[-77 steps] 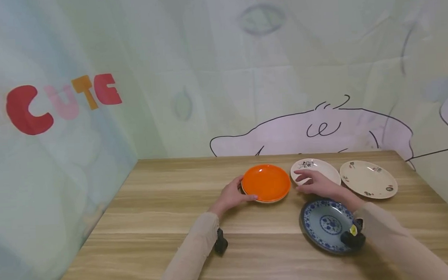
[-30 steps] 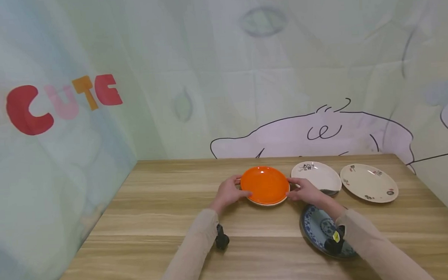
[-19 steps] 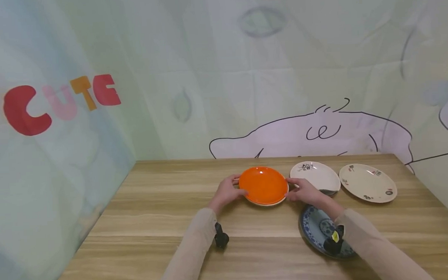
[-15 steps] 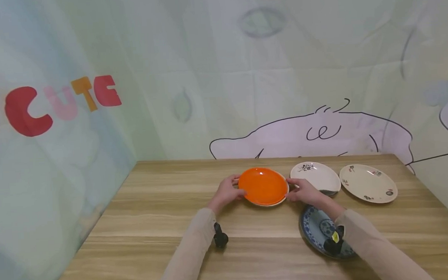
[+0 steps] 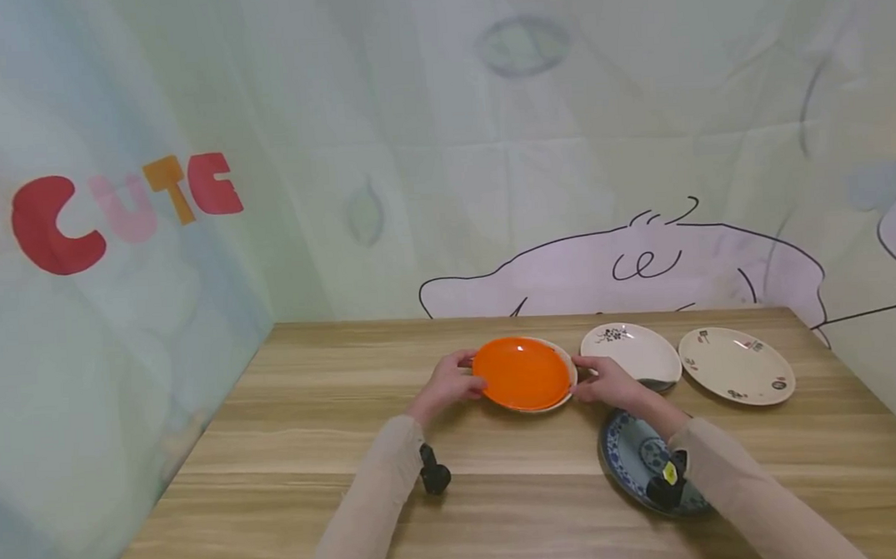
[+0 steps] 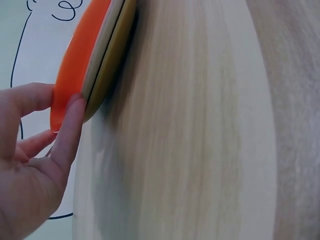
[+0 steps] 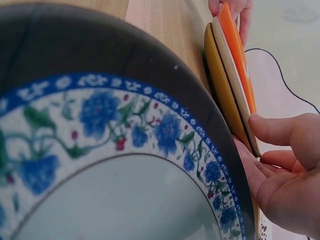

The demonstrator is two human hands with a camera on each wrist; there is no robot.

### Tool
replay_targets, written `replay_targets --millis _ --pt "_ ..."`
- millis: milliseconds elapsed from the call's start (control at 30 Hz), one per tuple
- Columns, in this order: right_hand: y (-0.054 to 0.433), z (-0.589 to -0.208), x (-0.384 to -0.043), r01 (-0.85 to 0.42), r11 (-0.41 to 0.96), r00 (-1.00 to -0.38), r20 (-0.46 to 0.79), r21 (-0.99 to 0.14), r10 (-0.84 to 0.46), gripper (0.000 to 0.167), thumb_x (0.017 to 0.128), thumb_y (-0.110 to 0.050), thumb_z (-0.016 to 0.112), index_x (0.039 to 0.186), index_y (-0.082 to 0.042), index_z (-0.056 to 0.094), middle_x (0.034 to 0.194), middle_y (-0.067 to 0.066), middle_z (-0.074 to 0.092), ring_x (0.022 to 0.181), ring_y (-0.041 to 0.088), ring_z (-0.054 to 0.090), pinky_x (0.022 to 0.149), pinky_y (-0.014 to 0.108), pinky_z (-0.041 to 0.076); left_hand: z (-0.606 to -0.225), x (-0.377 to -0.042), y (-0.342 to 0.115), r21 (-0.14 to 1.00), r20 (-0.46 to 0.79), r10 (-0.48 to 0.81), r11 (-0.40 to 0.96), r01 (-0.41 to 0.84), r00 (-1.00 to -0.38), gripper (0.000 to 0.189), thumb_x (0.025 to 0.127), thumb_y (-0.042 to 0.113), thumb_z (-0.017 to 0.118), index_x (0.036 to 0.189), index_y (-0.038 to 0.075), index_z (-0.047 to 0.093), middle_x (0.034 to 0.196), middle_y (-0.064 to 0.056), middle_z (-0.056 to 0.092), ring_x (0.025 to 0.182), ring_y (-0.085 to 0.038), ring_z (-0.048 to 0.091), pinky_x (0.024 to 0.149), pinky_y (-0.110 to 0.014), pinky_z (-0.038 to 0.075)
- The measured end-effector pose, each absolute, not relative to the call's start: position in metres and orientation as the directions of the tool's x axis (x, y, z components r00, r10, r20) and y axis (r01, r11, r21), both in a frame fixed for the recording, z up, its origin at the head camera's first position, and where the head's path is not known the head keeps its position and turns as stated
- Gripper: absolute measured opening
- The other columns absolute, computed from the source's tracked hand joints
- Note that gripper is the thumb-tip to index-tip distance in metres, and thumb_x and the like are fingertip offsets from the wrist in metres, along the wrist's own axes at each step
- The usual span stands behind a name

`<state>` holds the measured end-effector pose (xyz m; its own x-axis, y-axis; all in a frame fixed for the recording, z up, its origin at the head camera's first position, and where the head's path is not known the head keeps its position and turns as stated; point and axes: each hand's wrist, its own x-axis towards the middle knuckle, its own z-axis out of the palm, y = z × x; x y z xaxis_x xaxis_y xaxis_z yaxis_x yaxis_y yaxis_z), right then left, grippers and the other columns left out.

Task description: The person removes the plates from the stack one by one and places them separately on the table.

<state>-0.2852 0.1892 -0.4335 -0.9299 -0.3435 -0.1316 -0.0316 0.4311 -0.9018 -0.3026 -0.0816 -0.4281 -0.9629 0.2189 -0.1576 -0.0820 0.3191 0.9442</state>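
Note:
A shiny orange plate (image 5: 522,372) tops a small stack near the table's back. Below it lie a cream plate (image 7: 230,65) and a mustard-yellow plate (image 7: 220,82), seen edge-on in the wrist views. My left hand (image 5: 447,385) pinches the orange plate's left rim, thumb on the near side. At the opposite side, my right hand (image 5: 608,382) holds the edge of the cream plate, thumb on its rim and fingers lower down. The orange plate sits off-centre to the left, so a crescent of the cream plate shows on the right. Whether its left edge is lifted is hard to tell.
A blue-patterned plate (image 5: 630,457) on a dark plate lies under my right forearm. Behind it stand a white plate with a dark floral sprig (image 5: 635,355) and a cream oval plate (image 5: 737,365). A printed curtain (image 5: 382,149) borders the wooden table (image 5: 311,419).
My right hand has come left to the stack's right edge. My left hand has drawn the orange plate slightly left, off-centre from the cream plate, which stays put.

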Motion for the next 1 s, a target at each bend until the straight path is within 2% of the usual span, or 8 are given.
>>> replay_targets --millis 233,433,700,1000 --pt "0.185 -0.432 -0.282 0.025 0.412 -0.936 -0.166 -0.911 -0.311 0.064 0.083 0.001 0.059 0.135 0.014 0.025 0.121 0.030 0.048 0.071 0.011 0.058 0.065 0.023 0.052 -0.426 -0.301 -0.085 0.950 -0.171 0.213 0.293 -0.104 -0.962 0.058 0.079 -0.009 0.062 0.132 -0.003 0.040 0.122 -0.024 0.048 0.075 -0.021 0.062 0.070 -0.033 0.055" --pt "0.185 -0.435 -0.283 0.013 0.410 -0.943 -0.148 -0.912 -0.299 0.062 0.083 0.001 0.059 0.135 0.015 0.026 0.124 0.032 0.046 0.073 0.012 0.059 0.068 0.024 0.054 -0.422 -0.298 -0.086 0.954 -0.181 0.207 0.276 -0.121 -0.962 0.059 0.079 -0.010 0.062 0.133 -0.003 0.039 0.123 -0.025 0.047 0.080 -0.025 0.062 0.073 -0.036 0.054" --pt "0.185 -0.435 -0.283 0.003 0.396 -0.940 -0.138 -0.918 -0.312 0.063 0.082 0.001 0.059 0.133 0.017 0.025 0.113 0.031 0.054 0.071 0.011 0.060 0.068 0.024 0.054 -0.417 -0.295 -0.092 0.953 -0.170 0.210 0.282 -0.106 -0.963 0.056 0.080 -0.008 0.061 0.132 -0.001 0.042 0.125 -0.023 0.046 0.083 -0.025 0.063 0.074 -0.035 0.054" --pt "0.183 -0.434 -0.283 0.037 0.423 -0.945 -0.169 -0.906 -0.279 0.062 0.082 0.002 0.059 0.134 0.015 0.027 0.126 0.034 0.043 0.073 0.011 0.060 0.071 0.026 0.054 -0.416 -0.293 -0.103 0.963 -0.147 0.229 0.254 -0.087 -0.962 0.052 0.082 -0.007 0.060 0.131 -0.001 0.043 0.126 -0.022 0.046 0.084 -0.023 0.062 0.080 -0.038 0.052"
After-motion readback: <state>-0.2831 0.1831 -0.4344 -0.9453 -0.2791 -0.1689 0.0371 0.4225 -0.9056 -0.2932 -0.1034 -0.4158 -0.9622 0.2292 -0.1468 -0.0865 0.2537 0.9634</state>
